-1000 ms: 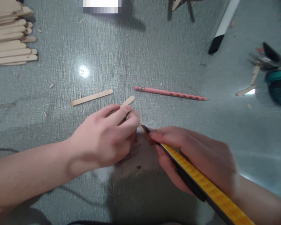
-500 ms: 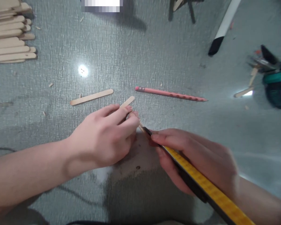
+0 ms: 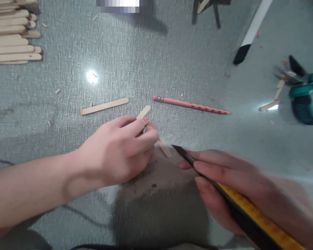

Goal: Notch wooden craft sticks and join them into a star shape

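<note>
My left hand point(image 3: 120, 152) presses its fingertips down on a thin wooden stick point(image 3: 143, 112) that lies on the grey-green surface. One end of the stick shows past my fingertips, the other end sticks out beside my thumb. My right hand point(image 3: 234, 184) is closed around a yellow and black utility knife point(image 3: 245, 211). The knife's dark tip points at the stick's near end, a short gap away. A second wooden stick point(image 3: 104, 106) lies loose to the left. A pink pencil point(image 3: 191, 105) lies just beyond the hands.
A stack of wooden sticks point(image 3: 10, 34) sits at the top left. A teal and black tool point(image 3: 301, 95) lies at the right with stick offcuts beside it. A white and black rod point(image 3: 253, 31) lies at the top right. Small wood chips dot the surface.
My right hand has pulled the knife back towards me and to the right, away from the stick. The stick's near end now shows. My left hand has stayed put.
</note>
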Demonstrator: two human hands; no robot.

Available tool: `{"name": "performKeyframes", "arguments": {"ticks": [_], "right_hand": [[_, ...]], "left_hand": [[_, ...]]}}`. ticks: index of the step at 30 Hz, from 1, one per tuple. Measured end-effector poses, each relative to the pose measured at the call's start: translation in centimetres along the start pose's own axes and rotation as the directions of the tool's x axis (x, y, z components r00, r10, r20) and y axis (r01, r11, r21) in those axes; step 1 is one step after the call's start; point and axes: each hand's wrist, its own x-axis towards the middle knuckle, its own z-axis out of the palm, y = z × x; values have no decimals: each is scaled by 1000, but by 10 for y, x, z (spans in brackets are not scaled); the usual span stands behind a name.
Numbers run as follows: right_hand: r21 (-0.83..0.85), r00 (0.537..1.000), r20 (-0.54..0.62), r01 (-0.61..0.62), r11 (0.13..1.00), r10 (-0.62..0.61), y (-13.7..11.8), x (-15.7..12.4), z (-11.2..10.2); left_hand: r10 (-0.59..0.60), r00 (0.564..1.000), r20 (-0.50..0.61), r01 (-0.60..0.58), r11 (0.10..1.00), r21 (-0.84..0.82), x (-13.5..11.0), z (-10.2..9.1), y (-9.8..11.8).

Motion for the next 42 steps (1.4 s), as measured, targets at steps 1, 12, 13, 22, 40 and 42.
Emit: {"name": "performKeyframes", "arguments": {"ticks": [1, 12, 13, 22, 40, 42], "right_hand": [[-11, 1000, -6, 15, 1000, -15, 1, -1, 1], [-51, 996, -23, 83, 995, -84, 8, 2, 15], [-43, 996, -31, 82, 996, -84, 8, 2, 15], [-49, 994, -37, 102, 994, -103, 9, 4, 17], [-17, 998, -48, 41, 999, -42, 10, 0, 19], [-33, 996, -63, 61, 998, -63, 10, 0, 19]], "left_hand": [[-20, 1000, -8, 20, 1000, -23, 0, 0, 0], [-6, 999, -32, 7, 999, 34, 1, 2, 2], [-9, 1000, -29, 10, 999, 34, 1, 3, 2], [-22, 1000, -19, 22, 1000, 19, 0, 4, 0], [-21, 999, -45, 20, 1000, -19, 1, 3, 1], [-12, 999, -49, 11, 1000, -16, 1, 3, 0]]}}
